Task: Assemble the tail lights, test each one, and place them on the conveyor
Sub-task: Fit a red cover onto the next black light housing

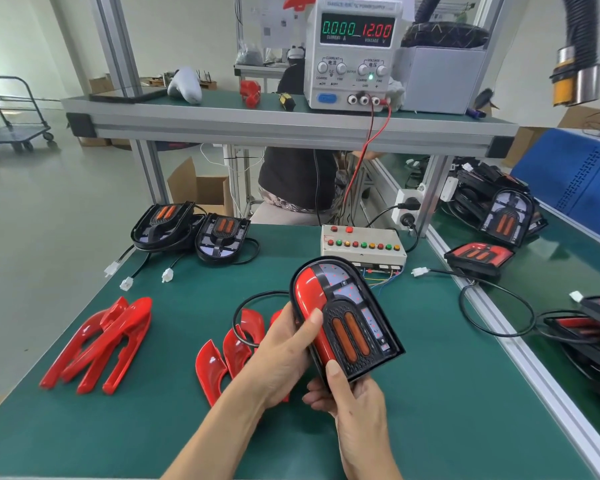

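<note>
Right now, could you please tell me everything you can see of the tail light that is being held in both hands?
The tail light is an arch-shaped unit in a black housing, held tilted above the green mat. A glossy red cover spans its left side; the right shows a pale panel dotted red. Two orange oval strips sit in a black grille. The left hand grips its left edge, thumb on the face; the right hand holds its bottom end. A black cable trails left.

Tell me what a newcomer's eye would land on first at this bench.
First, the tail light held up at centre by the left hand and right hand, with a red cover on its left side. Next, the power supply on the shelf above, and the red covers lying on the green mat at left.
</note>
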Action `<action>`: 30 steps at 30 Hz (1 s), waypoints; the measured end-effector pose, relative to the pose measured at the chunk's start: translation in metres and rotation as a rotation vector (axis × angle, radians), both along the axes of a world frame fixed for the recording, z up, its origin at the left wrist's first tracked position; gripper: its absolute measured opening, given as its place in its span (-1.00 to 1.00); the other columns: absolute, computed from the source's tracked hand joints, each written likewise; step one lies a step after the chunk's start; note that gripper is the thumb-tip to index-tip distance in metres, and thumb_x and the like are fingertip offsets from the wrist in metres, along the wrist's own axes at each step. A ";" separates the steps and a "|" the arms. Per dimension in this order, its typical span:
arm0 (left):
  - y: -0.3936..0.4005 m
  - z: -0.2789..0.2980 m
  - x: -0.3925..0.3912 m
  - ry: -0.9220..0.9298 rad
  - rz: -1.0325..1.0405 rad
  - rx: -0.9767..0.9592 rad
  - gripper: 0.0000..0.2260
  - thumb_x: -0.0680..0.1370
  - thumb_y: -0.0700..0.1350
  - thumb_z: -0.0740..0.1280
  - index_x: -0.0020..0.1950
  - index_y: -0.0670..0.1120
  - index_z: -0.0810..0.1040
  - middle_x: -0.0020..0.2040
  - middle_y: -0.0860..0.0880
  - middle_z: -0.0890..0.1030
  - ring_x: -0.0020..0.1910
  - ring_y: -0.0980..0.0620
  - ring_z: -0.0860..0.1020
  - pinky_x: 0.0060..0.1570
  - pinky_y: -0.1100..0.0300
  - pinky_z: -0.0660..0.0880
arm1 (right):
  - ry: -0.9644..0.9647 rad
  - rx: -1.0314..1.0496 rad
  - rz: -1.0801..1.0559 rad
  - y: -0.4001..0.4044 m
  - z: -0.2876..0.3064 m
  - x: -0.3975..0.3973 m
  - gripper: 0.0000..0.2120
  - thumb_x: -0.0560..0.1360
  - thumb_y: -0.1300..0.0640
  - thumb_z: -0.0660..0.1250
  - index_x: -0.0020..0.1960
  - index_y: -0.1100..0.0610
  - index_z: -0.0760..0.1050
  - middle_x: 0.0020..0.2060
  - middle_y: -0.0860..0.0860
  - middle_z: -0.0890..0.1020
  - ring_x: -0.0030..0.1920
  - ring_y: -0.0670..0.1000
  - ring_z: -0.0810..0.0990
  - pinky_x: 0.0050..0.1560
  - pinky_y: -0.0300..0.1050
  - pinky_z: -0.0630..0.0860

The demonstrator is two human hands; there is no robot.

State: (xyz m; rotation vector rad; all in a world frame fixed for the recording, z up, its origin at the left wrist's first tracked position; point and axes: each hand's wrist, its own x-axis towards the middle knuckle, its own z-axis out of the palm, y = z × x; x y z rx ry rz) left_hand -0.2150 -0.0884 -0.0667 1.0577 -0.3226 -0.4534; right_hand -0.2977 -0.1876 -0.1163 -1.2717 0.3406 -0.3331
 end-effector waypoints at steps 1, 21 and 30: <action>0.000 -0.002 -0.002 -0.024 -0.002 0.017 -0.61 0.64 -0.03 0.32 0.39 -0.20 0.42 0.30 -0.29 0.59 0.22 -0.19 0.60 0.16 0.00 0.57 | -0.002 0.010 0.004 0.000 0.001 0.000 -0.57 0.40 -0.08 0.44 0.04 0.28 0.60 -0.31 0.29 0.68 -0.34 0.25 0.70 -0.36 -0.14 0.61; 0.011 0.000 -0.007 -0.056 0.144 0.062 -0.62 0.57 -0.07 0.43 0.32 -0.17 0.46 0.20 -0.27 0.65 0.10 -0.22 0.65 -0.09 0.09 0.64 | -0.027 -0.115 0.153 0.007 0.013 -0.006 -0.27 0.36 -0.42 0.41 0.20 0.17 0.56 -0.15 0.20 0.74 -0.24 0.23 0.74 -0.25 -0.07 0.65; 0.087 0.064 0.031 0.000 0.309 -0.083 -0.62 0.52 -0.10 0.33 0.33 -0.15 0.52 0.17 -0.16 0.69 0.04 -0.09 0.70 0.01 -0.05 0.67 | -0.216 -0.882 0.164 0.033 0.003 -0.011 -0.91 0.50 0.13 0.44 -0.11 -0.05 0.64 -0.28 -0.12 0.58 -0.37 -0.12 0.52 -0.25 -0.28 0.50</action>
